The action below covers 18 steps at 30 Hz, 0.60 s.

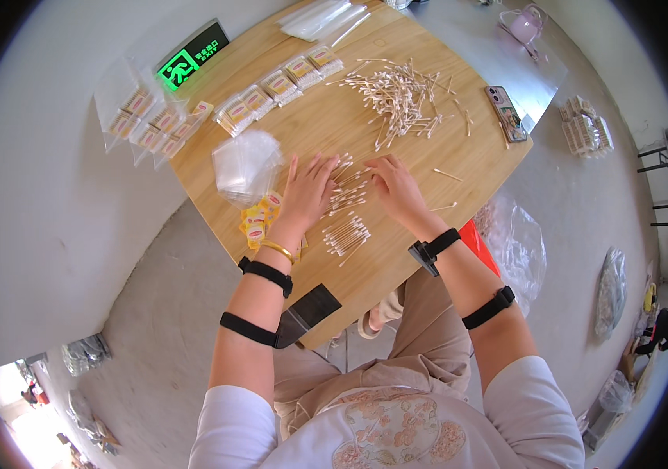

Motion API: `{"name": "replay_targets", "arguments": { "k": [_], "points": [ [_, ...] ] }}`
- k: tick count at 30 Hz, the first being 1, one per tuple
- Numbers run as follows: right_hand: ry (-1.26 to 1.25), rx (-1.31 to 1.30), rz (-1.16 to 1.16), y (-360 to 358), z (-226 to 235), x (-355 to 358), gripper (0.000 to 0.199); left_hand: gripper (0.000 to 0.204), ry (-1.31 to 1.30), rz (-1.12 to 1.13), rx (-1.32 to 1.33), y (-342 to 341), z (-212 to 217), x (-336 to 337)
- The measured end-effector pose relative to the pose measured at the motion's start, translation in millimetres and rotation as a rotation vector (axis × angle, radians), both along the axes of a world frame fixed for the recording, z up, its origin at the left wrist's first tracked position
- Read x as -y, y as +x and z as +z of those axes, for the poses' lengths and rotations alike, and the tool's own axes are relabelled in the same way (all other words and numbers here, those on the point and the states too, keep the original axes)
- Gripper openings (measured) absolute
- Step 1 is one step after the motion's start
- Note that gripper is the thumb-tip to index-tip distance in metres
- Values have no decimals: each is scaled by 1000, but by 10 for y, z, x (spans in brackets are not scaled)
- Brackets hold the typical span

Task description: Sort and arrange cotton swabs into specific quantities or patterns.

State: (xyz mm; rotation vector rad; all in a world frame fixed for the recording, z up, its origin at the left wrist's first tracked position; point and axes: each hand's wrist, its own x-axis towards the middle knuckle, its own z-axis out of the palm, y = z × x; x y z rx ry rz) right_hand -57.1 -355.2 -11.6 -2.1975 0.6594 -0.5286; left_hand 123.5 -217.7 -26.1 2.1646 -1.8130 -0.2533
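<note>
Wooden table (428, 156) bears both hands, left hand (307, 191) and right hand (396, 187), palms-down, fingers spread over cotton swabs (347, 191).

Our wooden table (396, 258) carries a loose heap of cotton swabs (398, 94) beyond our hands, small swab bundles (346, 234) between our wrists, clear bags (246, 164) and yellow labels (258, 223) left of them.

The worktop (428, 148) is pale wood with a smooth, satin grain. The cotton swabs (396, 94) have matt wooden sticks and soft white tips. The stack of small bags (246, 162) is clear, glossy plastic, as are the filled packets (279, 84). The bangle (278, 249) looks like shiny gold metal; the wrist straps (267, 273) are matt black cloth.
</note>
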Motion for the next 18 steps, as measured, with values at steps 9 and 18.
{"name": "replay_targets", "arguments": {
  "k": [9, 18],
  "points": [
    [-88, 199, 44, 293, -286, -89, 39, 72, -338, 284, -177, -396, -138, -190],
    [40, 243, 80, 473, -447, -203, 47, 72, -220, 475, -153, -668, -328, 90]
  ]
}}
